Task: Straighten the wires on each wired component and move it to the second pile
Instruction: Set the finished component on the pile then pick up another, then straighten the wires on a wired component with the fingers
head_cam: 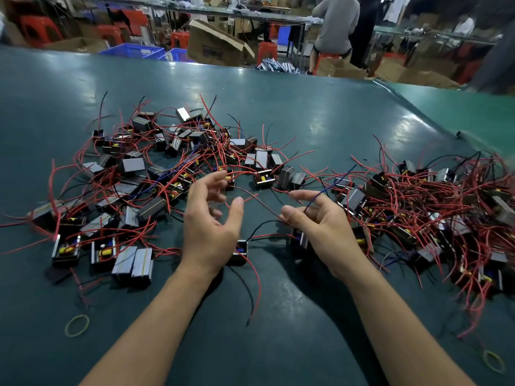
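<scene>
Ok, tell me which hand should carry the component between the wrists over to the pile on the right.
Right. The right hand already pinches a wire and sits beside the right pile; the left hand is open.

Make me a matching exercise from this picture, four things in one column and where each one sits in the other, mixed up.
Things:
1. rubber band
2. tangled pile
3. spread-out pile
4. single component

Places:
A. right side of the table
B. between the two wrists
C. left side of the table
D. near left, close to the left forearm

Pairs: 1-D, 2-A, 3-C, 4-B
</scene>
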